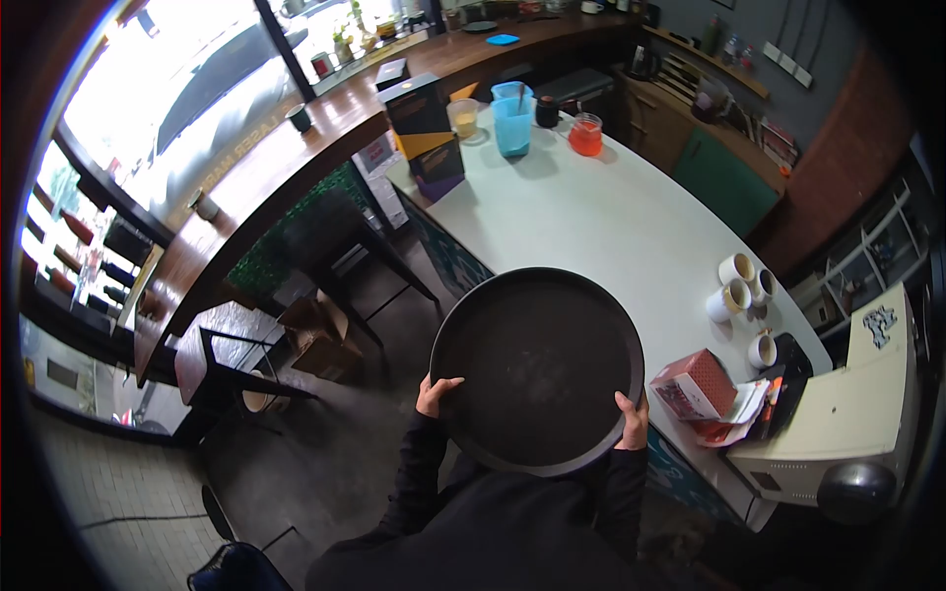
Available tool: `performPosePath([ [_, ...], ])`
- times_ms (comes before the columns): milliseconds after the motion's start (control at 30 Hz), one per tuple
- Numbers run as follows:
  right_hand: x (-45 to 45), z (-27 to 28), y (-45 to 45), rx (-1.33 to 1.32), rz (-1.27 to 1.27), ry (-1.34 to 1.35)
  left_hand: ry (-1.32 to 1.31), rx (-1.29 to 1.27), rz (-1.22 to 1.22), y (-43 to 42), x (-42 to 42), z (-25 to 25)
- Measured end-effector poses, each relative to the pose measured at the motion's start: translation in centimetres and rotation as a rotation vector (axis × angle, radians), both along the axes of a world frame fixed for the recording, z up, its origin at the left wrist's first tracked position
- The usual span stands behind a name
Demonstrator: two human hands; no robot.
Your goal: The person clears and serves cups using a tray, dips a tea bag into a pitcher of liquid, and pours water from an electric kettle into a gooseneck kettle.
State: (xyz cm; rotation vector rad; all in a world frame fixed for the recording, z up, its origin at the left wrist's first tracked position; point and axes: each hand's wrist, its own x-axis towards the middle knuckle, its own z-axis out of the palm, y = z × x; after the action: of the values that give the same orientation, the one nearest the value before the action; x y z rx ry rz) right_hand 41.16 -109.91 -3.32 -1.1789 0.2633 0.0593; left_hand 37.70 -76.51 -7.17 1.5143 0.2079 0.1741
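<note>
A large round black serving tray (537, 369) is held out in front of my body, its inner face bare and lightly scuffed. My left hand (435, 395) grips its left rim, thumb over the edge. On the opposite side my right hand (632, 421) clasps the rim the same way. The fingers beneath the tray are hidden. Its far edge overlaps the near side of the white counter (601, 227) in my view; whether the two touch I cannot tell.
On the counter stand a blue pitcher (512, 128), a jar of red liquid (585, 135), black boxes (424, 128), several cups (729, 299) and a red patterned box (696, 383). A cream machine (838, 394) is at right. Bar stools (345, 246) and a cardboard box (321, 340) lie left.
</note>
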Motion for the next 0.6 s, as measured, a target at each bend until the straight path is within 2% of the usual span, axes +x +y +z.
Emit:
performPosePath([
  [200,-1.9,-0.7,-1.2,-0.081,-0.09,-0.075,0.093,0.012,-0.025,-1.7,0.5,1.6],
  [300,-3.4,1.4,-1.0,-0.098,-0.153,-0.09,0.053,-0.284,-0.015,-2.5,0.9,3.0],
  [367,-4.5,2.1,-0.9,-0.133,-0.203,-0.146,0.324,-0.61,-0.037,-1.9,1.7,3.5],
  [467,-6.1,5.1,-0.2,-0.229,-0.293,-0.127,0.391,-0.746,-0.136,-0.8,2.6,3.2],
  [500,-6.5,4.6,-0.5,-0.236,-0.304,-0.134,0.388,-0.75,-0.151,-0.4,3.2,2.8],
  [567,-7.7,2.6,-1.0,-0.209,-0.35,-0.078,0.289,-0.995,-0.436,0.6,4.0,1.7],
  [600,-7.7,3.0,-0.8,-0.199,-0.348,-0.099,0.29,-0.995,-0.437,1.0,4.0,1.2],
])
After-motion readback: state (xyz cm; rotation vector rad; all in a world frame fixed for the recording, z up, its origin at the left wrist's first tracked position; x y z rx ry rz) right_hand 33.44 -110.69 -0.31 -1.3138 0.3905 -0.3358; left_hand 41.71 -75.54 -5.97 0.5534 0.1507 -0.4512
